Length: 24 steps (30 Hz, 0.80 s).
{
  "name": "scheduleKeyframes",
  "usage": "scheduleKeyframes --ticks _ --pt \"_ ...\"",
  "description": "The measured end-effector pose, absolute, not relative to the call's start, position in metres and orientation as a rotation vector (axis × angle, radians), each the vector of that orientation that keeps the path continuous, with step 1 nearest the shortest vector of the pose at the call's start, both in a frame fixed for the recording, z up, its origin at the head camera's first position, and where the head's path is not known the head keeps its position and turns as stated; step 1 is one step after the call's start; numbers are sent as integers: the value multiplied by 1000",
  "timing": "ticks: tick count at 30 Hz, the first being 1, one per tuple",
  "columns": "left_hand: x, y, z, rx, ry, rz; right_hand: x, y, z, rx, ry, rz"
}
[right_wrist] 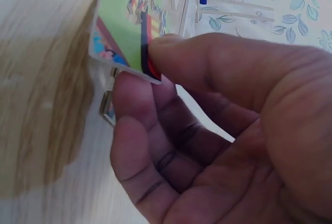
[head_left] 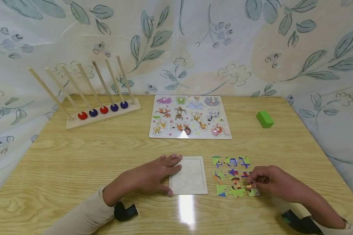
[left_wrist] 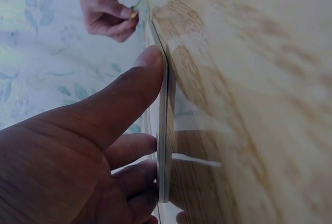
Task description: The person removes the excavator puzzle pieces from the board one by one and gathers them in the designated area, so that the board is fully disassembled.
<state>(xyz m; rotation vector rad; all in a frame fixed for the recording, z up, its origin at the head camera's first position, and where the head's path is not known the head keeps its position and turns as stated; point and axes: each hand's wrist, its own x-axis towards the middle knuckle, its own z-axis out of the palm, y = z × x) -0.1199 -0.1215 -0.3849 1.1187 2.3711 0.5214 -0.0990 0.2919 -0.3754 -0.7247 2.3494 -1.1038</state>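
A pale wooden puzzle frame (head_left: 189, 176) lies flat on the table. My left hand (head_left: 153, 176) rests across its left side with the fingers spread and fairly straight; the thumb touches the lower left corner. In the left wrist view, the thumb (left_wrist: 122, 97) lies along the frame's edge. My right hand (head_left: 277, 184) pinches a jigsaw piece (right_wrist: 116, 40) between thumb and fingers. That piece is green with a blue corner and a red and black stripe. Other jigsaw pieces (head_left: 237, 192) lie in loose rows beside the frame, partly hidden by my right hand.
Behind stands an animal peg puzzle board (head_left: 188, 117) lying flat. At the back left is a wooden rod stand (head_left: 117, 113) with red and blue beads. A green block (head_left: 264, 119) sits at the back right. Patterned cloth hangs behind the table (head_left: 106, 147).
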Motion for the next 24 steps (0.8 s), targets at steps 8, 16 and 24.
scheduleKeyframes --ticks 8,16,24 --pt "-119 -121 -384 1092 2381 503 -98 293 -381 -756 2378 -1088" --pt "-120 -123 -385 1078 2378 523 -100 294 -380 -749 2440 -985" --pt "-121 -127 -388 1054 2370 561 -106 291 -374 -771 2551 -872"
